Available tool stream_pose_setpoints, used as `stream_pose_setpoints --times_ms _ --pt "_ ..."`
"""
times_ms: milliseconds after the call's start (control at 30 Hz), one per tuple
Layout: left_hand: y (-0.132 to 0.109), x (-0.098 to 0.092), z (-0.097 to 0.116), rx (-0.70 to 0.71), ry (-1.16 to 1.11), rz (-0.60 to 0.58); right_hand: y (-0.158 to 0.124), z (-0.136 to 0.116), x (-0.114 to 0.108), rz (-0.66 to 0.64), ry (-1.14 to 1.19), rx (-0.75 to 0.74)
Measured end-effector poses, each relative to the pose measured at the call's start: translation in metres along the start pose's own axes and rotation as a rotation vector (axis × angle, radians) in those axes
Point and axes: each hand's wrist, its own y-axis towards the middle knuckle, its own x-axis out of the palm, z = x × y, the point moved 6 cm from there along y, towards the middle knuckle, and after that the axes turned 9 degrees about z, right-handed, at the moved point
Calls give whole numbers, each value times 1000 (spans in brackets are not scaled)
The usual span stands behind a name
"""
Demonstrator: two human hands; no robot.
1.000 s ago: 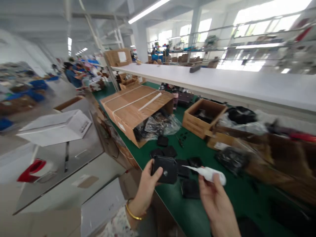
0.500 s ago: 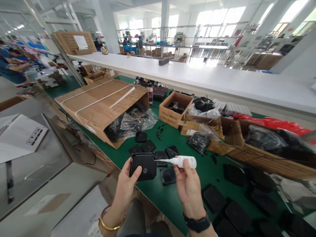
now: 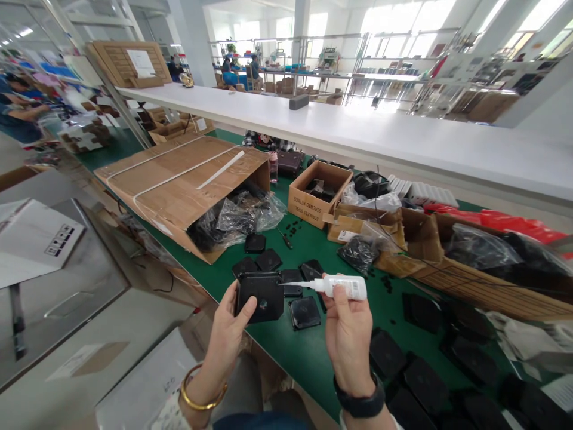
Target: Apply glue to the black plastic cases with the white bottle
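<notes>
My left hand (image 3: 230, 319) is closed on a black square plastic cover (image 3: 265, 298), its thumb lying across the face near a round mark. In my right hand (image 3: 345, 322) is a white glue bottle (image 3: 344, 286) with a long thin nozzle, held sideways. The nozzle tip points left at the cover's upper right corner; whether it touches cannot be made out. Below the nozzle, another black cover (image 3: 305, 313) lies on the green table (image 3: 286, 352). Several more covers (image 3: 268, 260) rest just beyond my hands.
A large carton (image 3: 179, 185) with plastic-wrapped parts lies open at left. Behind stands a small carton (image 3: 308, 200), with a screwdriver (image 3: 286, 240) and small black bits before it. Long cartons (image 3: 483, 286) line the right. Black covers (image 3: 425, 382) spread at lower right. A white shelf (image 3: 358, 122) crosses above.
The glue bottle and my right hand have shifted slightly right and up. The cover in my left hand has risen a little in view and stays held.
</notes>
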Motion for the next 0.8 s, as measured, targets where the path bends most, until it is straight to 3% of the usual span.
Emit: stream_pose_setpoints --times_ms 167,367,567,800 --pt "0 1 0 12 -3 -23 -3 -7 1 -20 -99 -70" --pt "-1 2 3 14 -35 -8 -8 -18 10 -159 -188 -171" --pt "-1 4 6 19 -27 1 -18 -29 28 -288 -225 -197" --pt "-1 8 10 52 -29 -35 -23 -48 50 -370 -363 -333"
